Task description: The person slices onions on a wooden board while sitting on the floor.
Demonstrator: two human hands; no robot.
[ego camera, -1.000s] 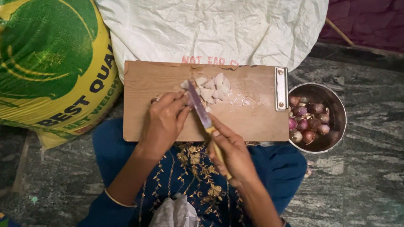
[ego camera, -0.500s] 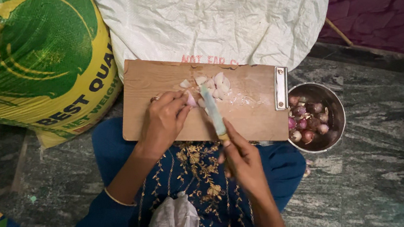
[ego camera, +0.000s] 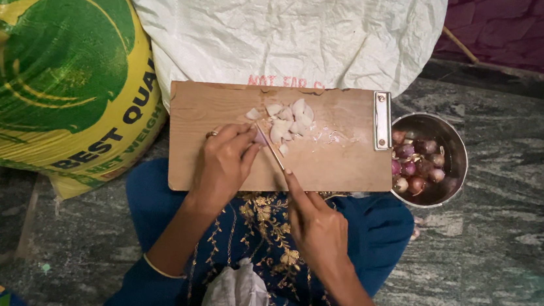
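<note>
A: Head view looks straight down. What is the left hand (ego camera: 224, 162) doing?

B: It rests on the wooden board (ego camera: 343, 162). Its fingertips are pinched together on a small onion piece (ego camera: 260, 137), near the middle of the board.

A: And the right hand (ego camera: 315, 226)?

B: It is wrapped tight round the handle of a knife (ego camera: 271, 148). One finger lies straight along the top. The thin blade points up toward eleven o'clock and its edge sits on the piece, right beside the left fingertips.

A: Where are the cut bits?

B: A little heap of pale onion pieces (ego camera: 288, 118) lies just past the knife tip, at about one o'clock from the left hand.

A: What else is around?

B: A metal bowl (ego camera: 453, 142) sits at three o'clock, touching the board's end. It has small purple onions (ego camera: 414, 165) in it. A yellow and green sack (ego camera: 50, 68) is at nine o'clock. A white sack (ego camera: 283, 23) is at twelve o'clock. The floor (ego camera: 512, 259) is grey stone.
</note>
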